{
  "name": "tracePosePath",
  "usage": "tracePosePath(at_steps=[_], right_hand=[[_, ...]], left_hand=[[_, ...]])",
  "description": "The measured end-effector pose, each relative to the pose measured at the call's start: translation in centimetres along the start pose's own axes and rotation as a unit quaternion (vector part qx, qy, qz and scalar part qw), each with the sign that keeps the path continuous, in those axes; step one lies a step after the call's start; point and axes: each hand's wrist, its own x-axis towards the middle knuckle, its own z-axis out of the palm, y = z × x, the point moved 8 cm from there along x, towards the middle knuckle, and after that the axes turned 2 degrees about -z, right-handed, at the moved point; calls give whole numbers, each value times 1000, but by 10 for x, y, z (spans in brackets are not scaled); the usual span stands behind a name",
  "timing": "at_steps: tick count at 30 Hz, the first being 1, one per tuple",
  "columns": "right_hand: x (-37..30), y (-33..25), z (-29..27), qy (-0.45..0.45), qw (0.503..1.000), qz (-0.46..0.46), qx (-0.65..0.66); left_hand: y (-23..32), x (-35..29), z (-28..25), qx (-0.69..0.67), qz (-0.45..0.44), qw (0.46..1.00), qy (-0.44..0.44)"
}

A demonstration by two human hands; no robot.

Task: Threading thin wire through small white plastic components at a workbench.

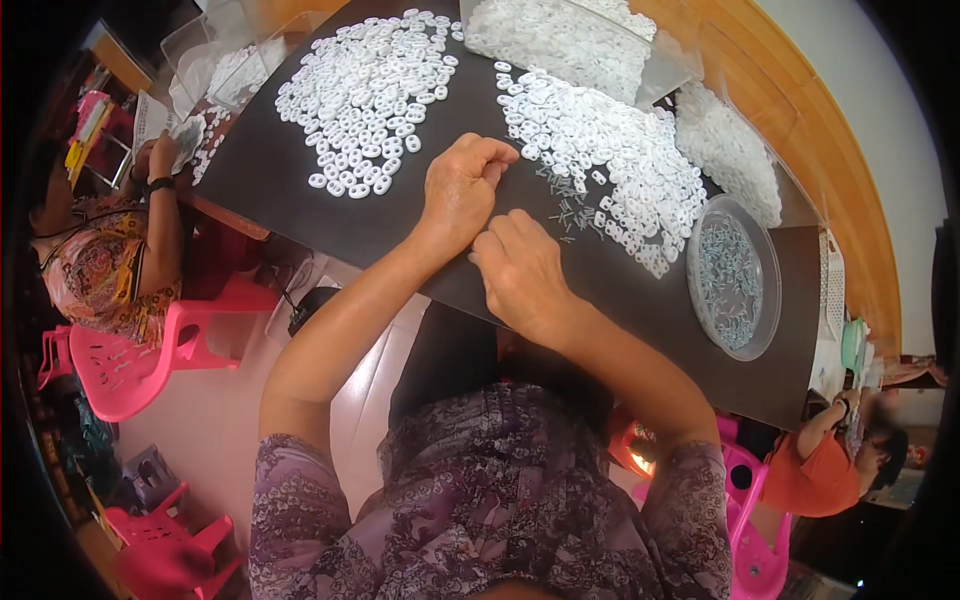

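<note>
Over the dark table, my left hand is closed, its thumb and forefinger together beside the near edge of a pile of small white oval two-holed pieces. Anything in that pinch is too small or hidden to name. My right hand is just below and to the right, near the table's front edge, fingers curled in and pressed together. What it holds, if anything, is hidden. Small thin grey pins lie scattered right of my hands. A second heap of similar white ovals spreads to my left.
A round clear tub with many grey pins stands at the right. Behind the piles are a clear bin and a bag, both full of white pieces. One person sits at the left, another at the far right. Pink chairs stand nearby.
</note>
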Motion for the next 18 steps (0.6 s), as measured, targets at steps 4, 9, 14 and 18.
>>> tracePosePath(at_steps=[4, 9, 14, 18], right_hand=[[-1, 5, 1, -1, 1000, 7, 19], [-4, 17, -11, 16, 994, 77, 78], [-5, 21, -14, 35, 992, 97, 75], [-6, 34, -27, 56, 989, 130, 43]], left_hand=[[-5, -1, -4, 4, -29, 999, -33], [-26, 2, -2, -202, -198, 958, -38], [-33, 2, -8, -300, -239, 923, -23], [-32, 4, -12, -341, -241, 908, -22]])
